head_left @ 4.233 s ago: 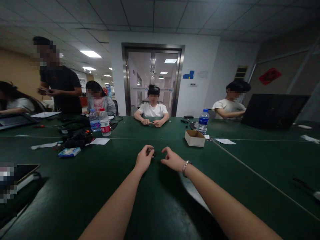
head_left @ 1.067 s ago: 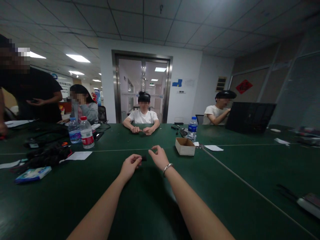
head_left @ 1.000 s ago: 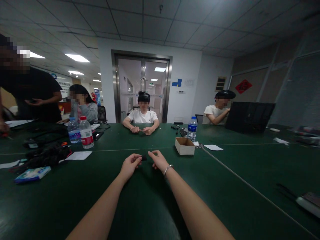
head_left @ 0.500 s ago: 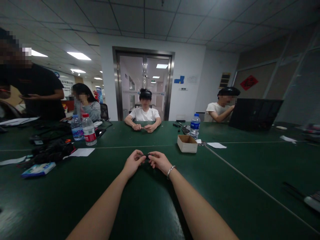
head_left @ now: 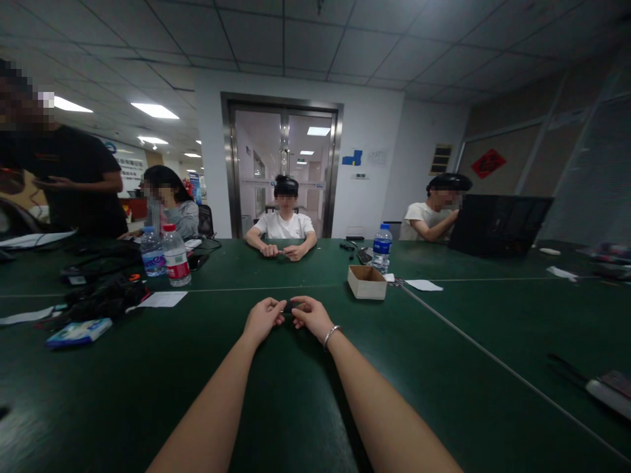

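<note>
Between my two hands, above the green table (head_left: 296,368), is a small dark object (head_left: 289,306), too small to name. My left hand (head_left: 263,320) pinches its left end between thumb and fingers. On the other side my right hand (head_left: 313,317), with a silver bracelet (head_left: 331,336) at the wrist, grips its right end. My fingers cover part of the object. Ahead and to the right of my hands stands a small open cardboard box (head_left: 367,287).
A blue-capped water bottle (head_left: 381,249) stands behind the box. At left are a red-capped bottle (head_left: 176,257), dark gear (head_left: 106,292), a paper sheet (head_left: 164,299) and a blue-white packet (head_left: 79,333). A person (head_left: 284,226) sits opposite; a black case (head_left: 500,226) stands at far right.
My hands keep hold of the small dark object, and their fingers have shifted slightly around it. The whole view has moved a little; the things on the table stay in place.
</note>
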{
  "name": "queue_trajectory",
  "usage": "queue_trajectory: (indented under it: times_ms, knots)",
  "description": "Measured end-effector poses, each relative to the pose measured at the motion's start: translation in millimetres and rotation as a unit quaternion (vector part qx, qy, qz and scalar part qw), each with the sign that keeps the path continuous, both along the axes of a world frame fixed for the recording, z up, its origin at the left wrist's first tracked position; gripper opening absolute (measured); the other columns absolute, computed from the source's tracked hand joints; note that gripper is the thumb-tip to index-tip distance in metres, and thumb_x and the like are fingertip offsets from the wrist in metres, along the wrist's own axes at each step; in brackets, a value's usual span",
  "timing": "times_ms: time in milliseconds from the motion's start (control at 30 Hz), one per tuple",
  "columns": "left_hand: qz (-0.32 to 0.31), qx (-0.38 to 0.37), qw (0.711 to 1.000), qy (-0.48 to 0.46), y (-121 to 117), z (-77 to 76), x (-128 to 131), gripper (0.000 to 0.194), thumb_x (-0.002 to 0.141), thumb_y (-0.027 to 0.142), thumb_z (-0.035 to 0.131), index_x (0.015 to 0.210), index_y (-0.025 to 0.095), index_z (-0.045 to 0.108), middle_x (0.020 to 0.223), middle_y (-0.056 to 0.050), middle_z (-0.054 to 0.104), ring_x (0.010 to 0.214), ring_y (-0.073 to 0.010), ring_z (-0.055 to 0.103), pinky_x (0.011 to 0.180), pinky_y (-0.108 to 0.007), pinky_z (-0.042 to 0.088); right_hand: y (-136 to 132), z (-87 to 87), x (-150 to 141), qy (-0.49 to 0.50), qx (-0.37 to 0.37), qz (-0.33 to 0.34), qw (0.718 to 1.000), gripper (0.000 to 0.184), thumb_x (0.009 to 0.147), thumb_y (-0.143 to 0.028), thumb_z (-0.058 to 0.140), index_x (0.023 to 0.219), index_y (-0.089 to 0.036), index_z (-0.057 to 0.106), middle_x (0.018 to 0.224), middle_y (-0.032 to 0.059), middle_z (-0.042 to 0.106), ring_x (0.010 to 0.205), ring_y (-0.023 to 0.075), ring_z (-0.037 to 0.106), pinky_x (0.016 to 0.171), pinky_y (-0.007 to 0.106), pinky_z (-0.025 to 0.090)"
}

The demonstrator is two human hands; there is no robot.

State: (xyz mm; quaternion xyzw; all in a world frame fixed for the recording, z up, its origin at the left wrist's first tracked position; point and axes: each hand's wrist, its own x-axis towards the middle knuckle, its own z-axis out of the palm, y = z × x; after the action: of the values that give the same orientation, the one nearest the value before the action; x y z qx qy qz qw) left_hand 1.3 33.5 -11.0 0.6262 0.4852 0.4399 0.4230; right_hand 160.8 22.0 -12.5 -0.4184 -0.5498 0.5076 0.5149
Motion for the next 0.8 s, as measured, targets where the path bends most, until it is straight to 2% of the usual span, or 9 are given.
queue_trajectory:
  times_ms: [167,500,700,800]
  knots:
    - [-0.018,0.001,1.000,0.011,-0.2,-3.1,-3.2,0.049,0.069,0.062,0.051,0.079,0.014,0.056,0.059,-0.004,0.061,0.051,-0.0139,0.055,0.051,-0.023,0.039,-0.4,-1.2,4.6,0.022,0.001,0.029,0.999,0.039,0.060,-0.017,0.073,0.097,-0.014,0.059,0.073,0.0002,0.057,0.050,0.0087,0.057,0.047,0.022,0.050]
    - [-0.016,0.010,0.998,0.055,-6.0,3.3,-1.6,0.052,0.072,0.065,0.042,0.075,0.014,0.055,0.055,-0.004,0.060,0.048,-0.0150,0.055,0.050,-0.024,0.039,-2.1,0.5,9.7,0.058,-0.012,0.062,0.996,0.045,0.055,-0.018,0.077,0.096,-0.014,0.059,0.075,0.0004,0.057,0.052,0.0084,0.057,0.050,0.022,0.049]
    - [-0.005,0.026,0.997,0.077,-5.7,0.7,-2.1,0.051,0.073,0.065,0.041,0.074,0.015,0.055,0.055,-0.003,0.060,0.048,-0.0149,0.055,0.050,-0.024,0.038,-6.4,6.0,8.9,0.074,-0.028,0.068,0.995,0.042,0.056,-0.017,0.077,0.094,-0.013,0.059,0.067,-0.0008,0.058,0.050,0.0078,0.056,0.049,0.020,0.049]
    - [-0.007,0.035,0.998,0.049,-5.0,-0.9,-2.2,0.047,0.073,0.062,0.045,0.076,0.016,0.055,0.058,-0.002,0.060,0.051,-0.0139,0.055,0.050,-0.022,0.038,-5.4,6.8,7.9,0.068,-0.048,0.063,0.995,0.037,0.062,-0.018,0.076,0.093,-0.010,0.058,0.062,0.0009,0.060,0.047,0.0083,0.055,0.046,0.019,0.048]
